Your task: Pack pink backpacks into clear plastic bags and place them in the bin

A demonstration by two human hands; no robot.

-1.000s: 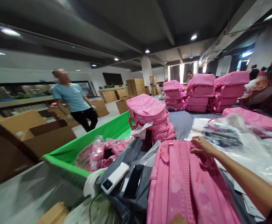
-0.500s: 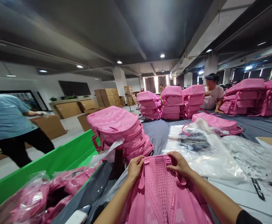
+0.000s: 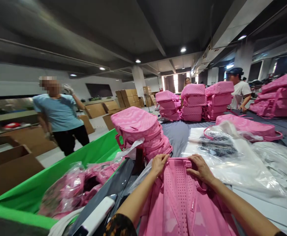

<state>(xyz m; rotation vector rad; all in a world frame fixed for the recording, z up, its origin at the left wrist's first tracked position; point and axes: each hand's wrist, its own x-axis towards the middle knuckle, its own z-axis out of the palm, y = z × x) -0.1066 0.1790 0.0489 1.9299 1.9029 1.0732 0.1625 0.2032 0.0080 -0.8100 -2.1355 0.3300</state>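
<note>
Head view: 2 bare hands, the left hand (image 3: 159, 165) and the right hand (image 3: 201, 168), each a closed grip curled over the top edge of 1 pink backpack (image 3: 182, 203) directly below both grips, with 1 stack of pink backpacks (image 3: 138, 126) just ahead of the left grip and 1 green bin (image 3: 91, 154) further left.

Green-walled bin (image 3: 96, 147) | plastic-bagged pink items (image 3: 69, 190) | stacked pink backpacks (image 3: 138, 131) | cardboard boxes (image 3: 125, 95) | blue-shirted co-worker (image 3: 58, 113)

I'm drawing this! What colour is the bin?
The bin is bright green, clearest in the head view.
</note>
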